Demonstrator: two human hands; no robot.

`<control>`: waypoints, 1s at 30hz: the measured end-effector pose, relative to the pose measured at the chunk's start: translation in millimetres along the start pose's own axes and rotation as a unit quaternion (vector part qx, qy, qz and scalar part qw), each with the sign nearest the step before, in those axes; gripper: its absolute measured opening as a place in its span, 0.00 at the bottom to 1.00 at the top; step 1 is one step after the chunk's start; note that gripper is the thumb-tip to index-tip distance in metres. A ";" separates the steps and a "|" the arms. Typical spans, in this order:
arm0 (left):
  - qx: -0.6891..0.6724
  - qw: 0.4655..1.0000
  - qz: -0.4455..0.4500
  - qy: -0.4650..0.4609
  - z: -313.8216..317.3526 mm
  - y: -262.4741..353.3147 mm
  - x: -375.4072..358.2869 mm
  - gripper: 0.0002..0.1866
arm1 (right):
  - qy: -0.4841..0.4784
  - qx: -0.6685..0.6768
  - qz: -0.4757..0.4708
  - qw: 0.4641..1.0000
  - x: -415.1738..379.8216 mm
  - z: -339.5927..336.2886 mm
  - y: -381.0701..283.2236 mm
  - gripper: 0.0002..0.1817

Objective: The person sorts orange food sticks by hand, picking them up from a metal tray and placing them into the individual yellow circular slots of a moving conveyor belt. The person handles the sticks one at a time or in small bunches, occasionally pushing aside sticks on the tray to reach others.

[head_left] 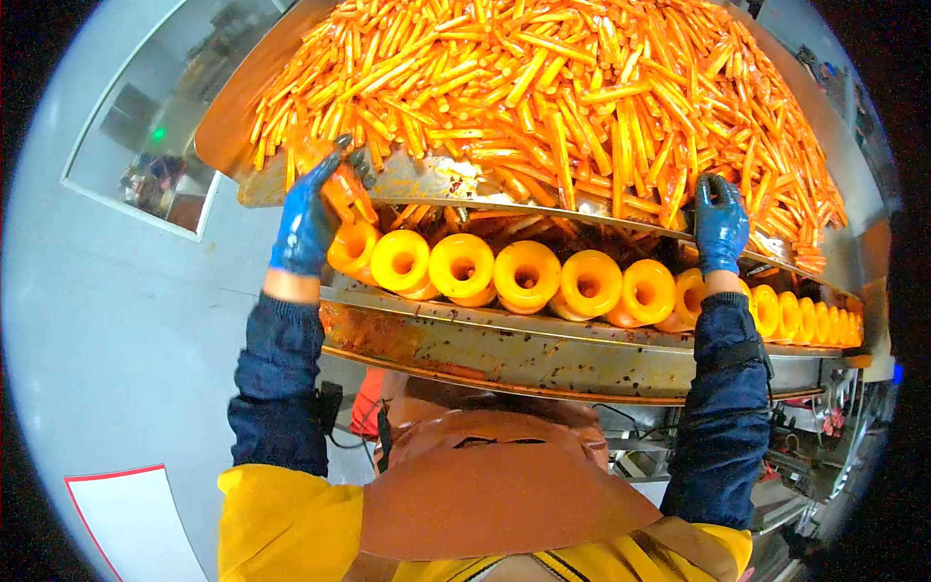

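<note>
My left hand [308, 223], in a blue glove with dark-stained fingers, is closed around a small bunch of orange sticks [348, 199]. The bunch hangs just above the leftmost yellow funnel [353, 244]. My right hand [721, 225], gloved the same way, is at the near edge of the metal tray [427, 177], its fingers bent downward beside the heap of glossy orange sticks [543, 82]. What those fingers grip, if anything, is hidden. Below the tray edge, a row of round yellow funnels [526, 277] with open mouths runs from left to right.
A stained metal ledge [524, 349] with dark specks lies in front of the funnels. My brown apron [504, 485] is close below it. At the left are a grey wall [145, 320] and a window [145, 136]. Metal machine parts [805, 436] stand at the lower right.
</note>
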State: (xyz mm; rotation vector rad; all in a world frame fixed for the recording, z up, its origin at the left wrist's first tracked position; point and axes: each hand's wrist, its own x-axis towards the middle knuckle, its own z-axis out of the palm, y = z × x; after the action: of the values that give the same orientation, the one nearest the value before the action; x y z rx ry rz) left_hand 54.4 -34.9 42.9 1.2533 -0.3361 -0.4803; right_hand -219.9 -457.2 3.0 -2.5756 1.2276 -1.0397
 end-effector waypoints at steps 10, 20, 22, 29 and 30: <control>-0.112 0.993 -0.041 0.014 2.3 -28.9 -81.2 0.25 | -0.002 -0.017 -0.009 1.000 1.8 3.0 3.8 0.16; 0.016 0.989 0.081 0.124 -33.2 -44.2 -67.9 0.21 | 0.000 0.022 -0.002 1.000 0.3 1.0 3.7 0.16; -0.018 0.984 0.094 0.150 -27.3 -36.1 -68.6 0.20 | 0.031 -0.011 -0.040 0.999 1.4 4.6 5.8 0.16; -0.042 0.965 0.188 0.178 -34.7 -21.5 -43.7 0.17 | 0.027 -0.022 -0.049 0.998 -0.1 2.5 3.9 0.15; -0.028 0.970 0.182 0.162 -41.0 -30.5 -38.6 0.18 | 0.023 -0.019 -0.044 0.999 -0.1 1.2 2.6 0.15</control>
State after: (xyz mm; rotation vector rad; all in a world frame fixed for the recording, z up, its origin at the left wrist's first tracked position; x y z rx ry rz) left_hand 36.8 11.7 2.7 1.1607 -0.2646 0.0310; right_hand -220.9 -459.1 1.0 -2.6719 1.1643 -1.1081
